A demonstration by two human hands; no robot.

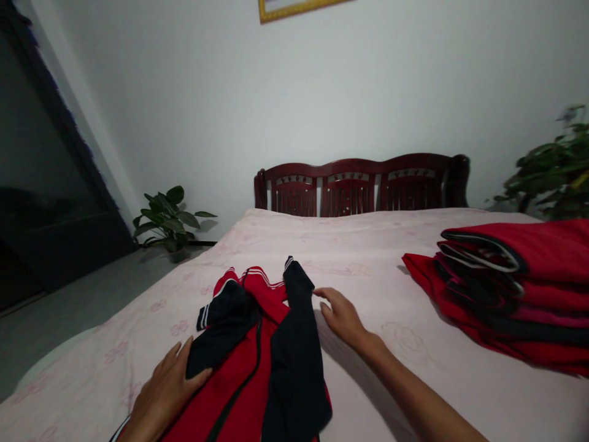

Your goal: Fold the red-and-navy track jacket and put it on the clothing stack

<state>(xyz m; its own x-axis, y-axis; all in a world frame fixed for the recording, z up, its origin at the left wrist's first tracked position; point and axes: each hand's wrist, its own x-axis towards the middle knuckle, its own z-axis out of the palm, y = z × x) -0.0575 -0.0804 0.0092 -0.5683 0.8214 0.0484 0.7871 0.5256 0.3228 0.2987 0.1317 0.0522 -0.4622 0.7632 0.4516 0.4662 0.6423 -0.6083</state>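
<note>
The jacket (257, 362) lies on the bed (368, 258) at six o'clock; the left hand (163, 393) rests on it at seven, the right hand (343, 316) just beside its sleeve toward five; a stack of folded garments (510, 288) sits on the bed at three; the headboard (359, 184) stands behind at twelve; one potted plant (168, 218) on the floor at ten, another plant (556, 166) behind the stack at two.

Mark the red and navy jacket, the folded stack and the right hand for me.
red and navy jacket (239, 393): head view, on its red front panel.
folded stack (538, 252): head view, on the top garment's red cloth.
right hand (343, 319): head view, on the back of the hand.
</note>
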